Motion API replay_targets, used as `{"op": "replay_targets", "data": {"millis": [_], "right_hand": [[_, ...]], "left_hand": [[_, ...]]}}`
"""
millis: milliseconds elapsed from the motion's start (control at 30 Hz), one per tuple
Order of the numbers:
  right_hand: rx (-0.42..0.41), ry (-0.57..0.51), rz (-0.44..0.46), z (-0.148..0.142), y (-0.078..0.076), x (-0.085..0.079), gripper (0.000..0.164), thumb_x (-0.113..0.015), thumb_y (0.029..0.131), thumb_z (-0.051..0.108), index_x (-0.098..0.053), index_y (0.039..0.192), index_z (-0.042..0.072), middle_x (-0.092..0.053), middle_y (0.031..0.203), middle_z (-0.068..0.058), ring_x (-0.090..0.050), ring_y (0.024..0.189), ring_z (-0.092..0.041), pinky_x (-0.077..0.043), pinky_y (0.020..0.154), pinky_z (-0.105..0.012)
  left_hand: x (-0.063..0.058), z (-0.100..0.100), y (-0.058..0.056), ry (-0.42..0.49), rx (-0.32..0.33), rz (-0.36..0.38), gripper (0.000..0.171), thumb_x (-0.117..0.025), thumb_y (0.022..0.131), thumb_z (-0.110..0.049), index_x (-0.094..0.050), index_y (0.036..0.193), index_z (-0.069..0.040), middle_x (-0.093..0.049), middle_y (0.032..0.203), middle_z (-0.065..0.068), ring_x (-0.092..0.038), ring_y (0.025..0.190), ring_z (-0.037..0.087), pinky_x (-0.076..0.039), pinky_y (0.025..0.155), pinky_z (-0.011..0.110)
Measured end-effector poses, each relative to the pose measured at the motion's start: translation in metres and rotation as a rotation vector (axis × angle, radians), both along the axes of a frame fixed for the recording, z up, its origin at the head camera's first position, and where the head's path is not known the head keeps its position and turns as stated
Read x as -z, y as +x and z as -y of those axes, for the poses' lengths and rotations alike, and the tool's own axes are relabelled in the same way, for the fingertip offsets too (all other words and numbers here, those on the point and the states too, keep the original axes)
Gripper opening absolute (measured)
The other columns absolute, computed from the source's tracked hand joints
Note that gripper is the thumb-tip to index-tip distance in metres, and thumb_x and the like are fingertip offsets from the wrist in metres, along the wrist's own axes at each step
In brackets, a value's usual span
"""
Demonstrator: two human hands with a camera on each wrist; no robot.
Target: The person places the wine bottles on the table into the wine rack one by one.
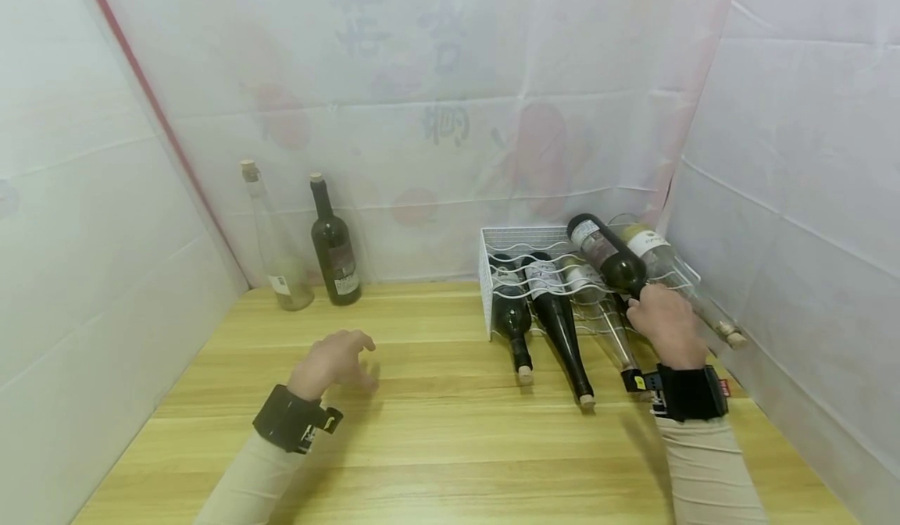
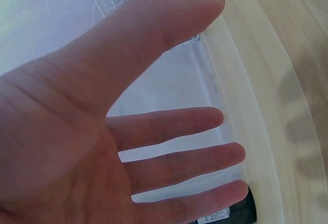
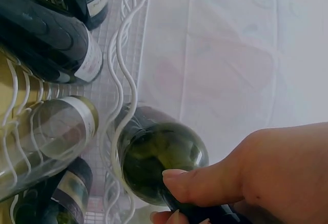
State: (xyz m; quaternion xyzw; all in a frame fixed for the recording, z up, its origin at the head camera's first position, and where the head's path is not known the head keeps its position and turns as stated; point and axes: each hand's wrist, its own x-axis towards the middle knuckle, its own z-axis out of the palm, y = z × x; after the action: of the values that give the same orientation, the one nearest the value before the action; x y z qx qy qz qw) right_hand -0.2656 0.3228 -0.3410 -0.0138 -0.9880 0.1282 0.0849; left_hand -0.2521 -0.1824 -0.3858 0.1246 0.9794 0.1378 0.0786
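Note:
My right hand [image 1: 664, 323] grips a dark wine bottle [image 1: 606, 255] by its neck. The bottle is tilted, its base toward the back wall, at the top level of a white wire wine rack [image 1: 485, 294]; whether it touches the wires I cannot tell. Beside it on the rack's upper right lies a clear bottle [image 1: 657, 253] with a cork. Lower in the rack lie dark bottles [image 1: 557, 306] and another clear bottle [image 1: 610, 326], necks pointing toward me. Over the table, my left hand [image 1: 333, 365] has its fingers spread and holds nothing, as the left wrist view also shows.
At the back left of the wooden table [image 1: 422, 447] stand a tall clear corked bottle [image 1: 284, 275] and a dark corked bottle [image 1: 336, 255]. White sheeting [image 1: 422, 220] encloses the back and both sides. Bottle necks jut out in front of the rack.

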Motion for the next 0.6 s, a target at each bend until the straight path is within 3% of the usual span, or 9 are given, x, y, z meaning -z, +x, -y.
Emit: {"op": "replay_targets", "data": {"millis": [100, 400, 567, 600], "right_hand": [[-0.001, 0.013, -0.021, 0.005, -0.001, 0.002, 0.032, -0.051, 0.101, 0.013, -0.061, 0.078, -0.007, -0.062, 0.08, -0.032, -0.062, 0.072, -0.048, -0.049, 0.062, -0.056], [0.037, 0.001, -0.054, 0.013, 0.0, 0.002, 0.03, -0.057, 0.101, 0.013, -0.06, 0.087, -0.013, -0.061, 0.081, -0.035, -0.062, 0.073, -0.05, -0.048, 0.062, -0.055], [0.008, -0.066, 0.09, 0.009, 0.001, -0.009, 0.033, -0.044, 0.104, 0.017, -0.054, 0.083, -0.006, -0.054, 0.077, -0.027, -0.055, 0.068, -0.039, -0.043, 0.061, -0.045], [-0.002, -0.076, 0.124, 0.006, 0.001, -0.012, 0.035, -0.04, 0.104, 0.018, -0.054, 0.089, -0.01, -0.055, 0.082, -0.03, -0.055, 0.071, -0.04, -0.043, 0.062, -0.044]], "left_hand": [[0.0, 0.001, 0.0, 0.002, 0.003, -0.004, 0.069, -0.092, 0.069, -0.034, -0.067, 0.128, -0.008, -0.069, 0.128, 0.019, -0.064, 0.116, 0.039, -0.05, 0.1, 0.064], [0.001, 0.001, 0.0, 0.0, 0.004, 0.004, 0.068, -0.092, 0.071, -0.035, -0.067, 0.128, -0.008, -0.069, 0.127, 0.019, -0.064, 0.116, 0.039, -0.051, 0.098, 0.064], [0.0, 0.001, 0.0, 0.002, 0.008, 0.009, 0.068, -0.092, 0.071, -0.035, -0.067, 0.128, -0.006, -0.069, 0.127, 0.019, -0.064, 0.116, 0.04, -0.052, 0.098, 0.063], [0.001, 0.001, 0.0, 0.002, 0.009, 0.009, 0.068, -0.091, 0.071, -0.035, -0.067, 0.128, -0.006, -0.069, 0.127, 0.019, -0.064, 0.115, 0.04, -0.052, 0.098, 0.063]]}}
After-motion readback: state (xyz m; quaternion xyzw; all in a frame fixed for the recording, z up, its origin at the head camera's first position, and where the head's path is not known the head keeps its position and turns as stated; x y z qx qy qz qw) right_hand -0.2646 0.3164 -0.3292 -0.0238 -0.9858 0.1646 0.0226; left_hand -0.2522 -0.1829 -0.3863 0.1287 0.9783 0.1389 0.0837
